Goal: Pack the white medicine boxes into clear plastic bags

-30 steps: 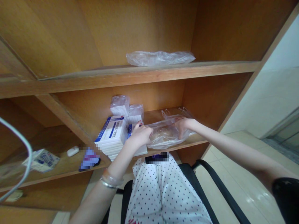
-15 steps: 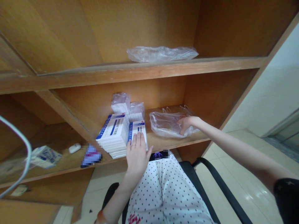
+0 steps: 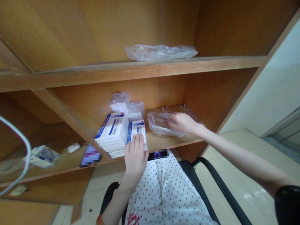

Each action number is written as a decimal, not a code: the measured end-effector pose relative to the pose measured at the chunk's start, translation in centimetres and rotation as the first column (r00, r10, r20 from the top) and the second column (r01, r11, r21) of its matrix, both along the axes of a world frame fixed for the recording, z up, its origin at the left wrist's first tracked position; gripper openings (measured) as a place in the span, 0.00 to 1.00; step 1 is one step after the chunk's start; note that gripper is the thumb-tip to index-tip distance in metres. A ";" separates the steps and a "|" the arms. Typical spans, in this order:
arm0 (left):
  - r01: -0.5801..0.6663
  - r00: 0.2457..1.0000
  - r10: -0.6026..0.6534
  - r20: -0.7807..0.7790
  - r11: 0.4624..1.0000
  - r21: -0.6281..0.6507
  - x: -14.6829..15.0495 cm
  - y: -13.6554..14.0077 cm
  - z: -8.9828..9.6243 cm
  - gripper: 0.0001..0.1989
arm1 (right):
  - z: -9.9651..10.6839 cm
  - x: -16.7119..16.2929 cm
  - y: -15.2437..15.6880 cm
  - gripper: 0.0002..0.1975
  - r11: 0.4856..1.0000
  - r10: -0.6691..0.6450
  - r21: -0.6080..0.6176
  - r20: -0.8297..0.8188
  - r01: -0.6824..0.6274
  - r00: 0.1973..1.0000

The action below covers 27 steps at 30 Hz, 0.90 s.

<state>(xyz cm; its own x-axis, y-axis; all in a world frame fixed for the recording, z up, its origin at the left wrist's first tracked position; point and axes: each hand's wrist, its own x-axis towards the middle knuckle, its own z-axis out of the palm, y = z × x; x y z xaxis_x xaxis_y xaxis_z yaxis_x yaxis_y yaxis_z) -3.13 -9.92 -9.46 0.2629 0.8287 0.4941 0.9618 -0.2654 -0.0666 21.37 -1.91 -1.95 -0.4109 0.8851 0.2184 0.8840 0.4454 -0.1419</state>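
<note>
My left hand [image 3: 136,154] lies flat with fingers stretched out on the front of a white and blue box [image 3: 137,127]. A taller stack of matching white and blue boxes [image 3: 112,132] stands against its left side. To the right, my right hand [image 3: 184,122] is closed at a clear plastic bag [image 3: 157,123] on the same shelf, with its curled fingers on the film. The fingertips are partly hidden. Behind the boxes sit two plastic-wrapped white packs [image 3: 120,104].
Another clear plastic bag [image 3: 161,53] lies on the upper shelf. The left compartment has a carton [image 3: 44,156], a small white object [image 3: 73,147] and a purple packet [image 3: 90,156]. A pale cable [image 3: 27,140] curves at far left. A black chair armrest [image 3: 211,175] stands below.
My right hand has moved left and up along the plastic bag, its fingers now more curled. My left hand stays on the box, with its thumb drawn in closer.
</note>
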 end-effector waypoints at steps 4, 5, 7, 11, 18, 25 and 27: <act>0.011 1.000 -0.011 -0.007 1.000 0.013 0.0 -0.1 0.1 0.28 | -0.5 -1.6 -2.2 0.12 0.968 0.161 -0.138 -0.298 -0.209 0.941; 0.010 1.000 -0.010 -0.011 1.000 0.014 0.0 -0.2 0.1 0.28 | -0.8 -2.0 -2.6 0.12 0.941 0.197 -0.195 -0.354 -0.278 0.914; 0.002 1.000 -0.002 -0.015 1.000 0.024 0.1 -0.7 0.0 0.27 | -1.7 -2.8 -3.1 0.14 0.879 0.223 -0.292 -0.449 -0.378 0.865; 0.007 1.000 -0.009 0.018 0.994 0.105 0.1 -2.1 -1.0 0.26 | -3.3 -4.0 -3.3 0.17 0.740 0.064 -0.520 -0.577 -0.427 0.814; 0.123 0.984 -0.166 0.071 0.905 0.407 -0.4 -4.0 -4.6 0.26 | -4.8 -6.3 -3.6 0.32 0.256 -0.238 -0.754 -0.656 -0.605 0.716; 0.204 0.942 -0.304 0.144 0.856 0.475 -0.7 -4.5 -5.1 0.22 | -5.7 -7.8 -4.0 0.35 0.133 -0.476 -0.804 -0.565 -0.580 0.674; 0.226 0.925 -0.343 0.165 0.844 0.487 -0.4 -4.9 -4.9 0.23 | -5.7 -8.0 -4.3 0.33 0.123 -0.477 -0.788 -0.580 -0.603 0.661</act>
<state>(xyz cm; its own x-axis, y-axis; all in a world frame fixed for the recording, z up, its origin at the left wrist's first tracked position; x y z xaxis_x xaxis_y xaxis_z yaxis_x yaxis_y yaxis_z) -3.54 -14.78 -14.32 0.2793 0.4051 0.8705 0.8498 -0.5264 -0.0277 13.38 -6.18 -7.65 -0.7074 0.4949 -0.5046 0.2521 -0.4904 -0.8343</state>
